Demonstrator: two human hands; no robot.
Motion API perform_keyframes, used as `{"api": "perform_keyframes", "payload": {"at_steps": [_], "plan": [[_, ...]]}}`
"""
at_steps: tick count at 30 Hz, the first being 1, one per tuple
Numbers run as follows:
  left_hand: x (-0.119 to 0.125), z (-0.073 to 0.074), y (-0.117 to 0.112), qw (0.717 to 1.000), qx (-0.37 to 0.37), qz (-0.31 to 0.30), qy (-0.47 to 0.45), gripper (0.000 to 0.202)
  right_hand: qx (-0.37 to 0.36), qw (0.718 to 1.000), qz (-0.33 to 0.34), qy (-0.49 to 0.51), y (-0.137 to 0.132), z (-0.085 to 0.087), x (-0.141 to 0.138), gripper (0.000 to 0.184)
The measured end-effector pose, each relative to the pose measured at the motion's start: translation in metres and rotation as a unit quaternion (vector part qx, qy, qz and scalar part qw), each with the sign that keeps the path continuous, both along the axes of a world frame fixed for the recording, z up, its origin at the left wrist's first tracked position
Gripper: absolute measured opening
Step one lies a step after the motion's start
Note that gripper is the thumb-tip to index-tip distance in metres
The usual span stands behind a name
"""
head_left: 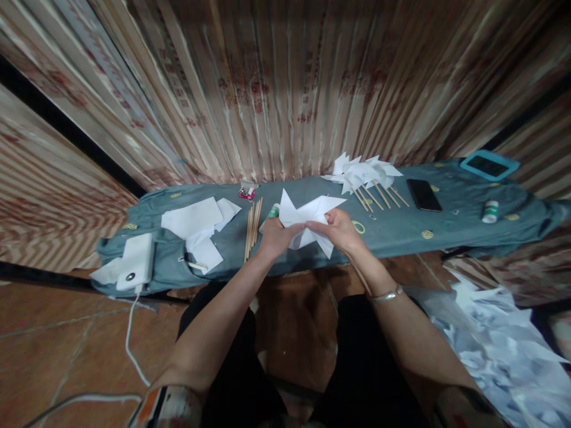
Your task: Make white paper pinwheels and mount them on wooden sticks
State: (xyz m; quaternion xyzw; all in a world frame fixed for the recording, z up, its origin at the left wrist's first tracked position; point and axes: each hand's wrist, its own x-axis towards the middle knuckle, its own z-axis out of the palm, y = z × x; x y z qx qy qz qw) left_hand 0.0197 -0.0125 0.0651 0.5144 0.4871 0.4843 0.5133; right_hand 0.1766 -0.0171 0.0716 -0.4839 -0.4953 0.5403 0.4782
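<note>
Above the front edge of the cloth-covered table, both hands hold a white paper pinwheel (310, 213) with pointed blades. My left hand (277, 239) grips its left side, thumb pressed near the centre. From the right, my right hand (335, 229) pinches it, and the two thumbs meet at the middle. Just left of my left hand lie several wooden sticks (253, 229). A green and white glue stick (273, 212) is partly hidden behind that hand. Finished pinwheels on sticks (363, 173) lie in a heap at the back right.
White paper sheets (196, 220) and a white power bank (135, 261) with a cable lie left. A small red box (247, 191) is at the back. Rightward are a phone (423, 195), a blue-framed device (489, 164) and another glue stick (491, 211). A bag of paper pinwheels (504, 351) stands lower right.
</note>
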Motion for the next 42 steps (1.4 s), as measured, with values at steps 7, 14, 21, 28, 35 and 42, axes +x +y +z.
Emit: {"api": "perform_keyframes", "payload": {"at_steps": [7,14,21,28,35,42], "plan": [[-0.002,-0.02,0.009,0.998,-0.023,0.003,-0.051,0.019,-0.004,1.0,-0.009,-0.011,0.01,-0.023,-0.005,0.041],[-0.008,-0.023,0.019,0.984,-0.103,0.064,-0.13,0.02,-0.004,0.997,-0.065,0.034,0.027,-0.016,0.007,0.055],[-0.022,-0.015,0.027,0.966,-0.106,0.077,-0.221,0.031,-0.006,0.986,-0.148,0.07,0.047,-0.012,0.016,0.042],[-0.046,-0.015,0.028,0.967,-0.095,0.114,-0.209,0.029,-0.003,0.987,-0.151,0.057,0.062,-0.022,0.008,0.03],[-0.102,0.005,0.04,0.946,0.049,0.234,-0.22,0.027,-0.001,0.989,-0.147,0.011,0.066,-0.04,-0.014,0.029],[-0.147,0.025,0.042,0.907,0.112,0.335,-0.228,0.025,0.046,0.994,-0.07,-0.069,0.08,-0.054,-0.046,0.03]]}}
